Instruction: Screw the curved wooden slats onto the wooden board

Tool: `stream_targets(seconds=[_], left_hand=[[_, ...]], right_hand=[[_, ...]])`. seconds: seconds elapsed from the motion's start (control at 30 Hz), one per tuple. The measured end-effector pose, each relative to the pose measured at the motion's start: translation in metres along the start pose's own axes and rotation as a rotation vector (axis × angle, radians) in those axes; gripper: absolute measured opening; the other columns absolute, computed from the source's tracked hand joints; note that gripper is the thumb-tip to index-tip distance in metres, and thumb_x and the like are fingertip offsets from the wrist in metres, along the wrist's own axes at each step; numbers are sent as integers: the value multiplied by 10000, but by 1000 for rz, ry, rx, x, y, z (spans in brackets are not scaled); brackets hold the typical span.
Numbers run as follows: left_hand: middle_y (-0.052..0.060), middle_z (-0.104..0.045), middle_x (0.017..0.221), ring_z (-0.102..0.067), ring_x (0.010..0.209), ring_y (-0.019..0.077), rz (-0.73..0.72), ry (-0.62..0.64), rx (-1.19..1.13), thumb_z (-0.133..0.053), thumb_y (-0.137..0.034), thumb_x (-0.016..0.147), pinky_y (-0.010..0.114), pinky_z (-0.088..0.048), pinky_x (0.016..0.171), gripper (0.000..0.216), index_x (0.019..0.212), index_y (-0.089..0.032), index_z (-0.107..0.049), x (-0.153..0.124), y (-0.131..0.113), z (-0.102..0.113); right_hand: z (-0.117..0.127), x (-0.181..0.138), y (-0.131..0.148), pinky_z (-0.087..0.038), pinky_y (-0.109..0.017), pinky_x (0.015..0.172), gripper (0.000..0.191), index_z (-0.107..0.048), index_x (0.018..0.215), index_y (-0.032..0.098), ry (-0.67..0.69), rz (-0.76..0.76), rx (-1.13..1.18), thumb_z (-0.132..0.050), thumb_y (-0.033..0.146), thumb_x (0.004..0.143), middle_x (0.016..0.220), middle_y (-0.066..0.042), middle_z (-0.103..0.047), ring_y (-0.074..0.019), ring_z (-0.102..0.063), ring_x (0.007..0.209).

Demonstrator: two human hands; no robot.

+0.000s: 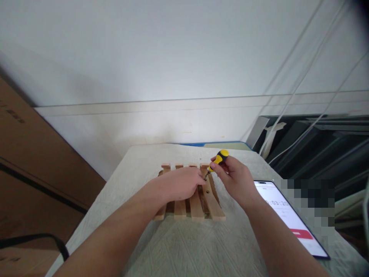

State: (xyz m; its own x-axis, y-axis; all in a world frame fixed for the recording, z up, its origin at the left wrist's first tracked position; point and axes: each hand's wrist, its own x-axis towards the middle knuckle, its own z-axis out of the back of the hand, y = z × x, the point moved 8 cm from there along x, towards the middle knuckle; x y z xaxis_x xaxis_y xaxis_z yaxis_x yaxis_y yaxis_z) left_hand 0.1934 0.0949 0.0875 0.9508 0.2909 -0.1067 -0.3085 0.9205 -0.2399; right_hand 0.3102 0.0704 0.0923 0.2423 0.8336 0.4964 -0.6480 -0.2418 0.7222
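Note:
A small slatted wooden piece (197,209) lies on the covered table, its several pale slats running away from me. My right hand (235,175) grips a stubby yellow and black screwdriver (221,156), tilted so that its tip meets the rightmost slat. Across the slats from the left reaches my left hand (181,184), its fingers closed near the screwdriver's tip. What those fingers pinch is too small to make out. A dark hole shows in the rightmost slat, nearer to me than the tip.
To the right, a phone (284,215) with a lit timer screen lies on the pale tablecloth (184,250). Dark panels (323,146) and white cables stand beyond it. A large cardboard box (37,154) is at the left, and a white wall (173,57) rises behind.

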Motion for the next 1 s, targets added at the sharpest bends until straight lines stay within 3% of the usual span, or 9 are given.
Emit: stream_targets(seconds=[0.3, 0.77, 1.0], left_hand=[[82, -616, 1192, -587, 1079, 195, -10, 44, 20, -430, 1, 807, 318, -421, 969, 354, 1010, -176, -661, 0, -2, -4], [68, -601, 1205, -588, 1045, 203, 24, 11, 27, -449, -101, 859, 334, -423, 945, 281, 994, -222, -663, -4, -4, -4], [64, -635, 1125, -608, 1021, 201, -3, -15, 5, -430, -85, 865, 338, -439, 939, 297, 992, -207, -670, -3, -3, -6]], right_hand=[[1, 1, 2, -479, -333, 662, 270, -625, 825, 175, -13, 18, -16, -577, 439, 861, 814, -83, -679, -200, -631, 705], [0, 0, 7, -474, -325, 657, 272, -627, 809, 175, 5, 69, -44, -563, 430, 878, 825, -88, -674, -188, -614, 694], [-1, 2, -5, -485, -318, 607, 293, -654, 890, 165, -3, -44, 62, -603, 450, 843, 763, -75, -674, -186, -614, 650]])
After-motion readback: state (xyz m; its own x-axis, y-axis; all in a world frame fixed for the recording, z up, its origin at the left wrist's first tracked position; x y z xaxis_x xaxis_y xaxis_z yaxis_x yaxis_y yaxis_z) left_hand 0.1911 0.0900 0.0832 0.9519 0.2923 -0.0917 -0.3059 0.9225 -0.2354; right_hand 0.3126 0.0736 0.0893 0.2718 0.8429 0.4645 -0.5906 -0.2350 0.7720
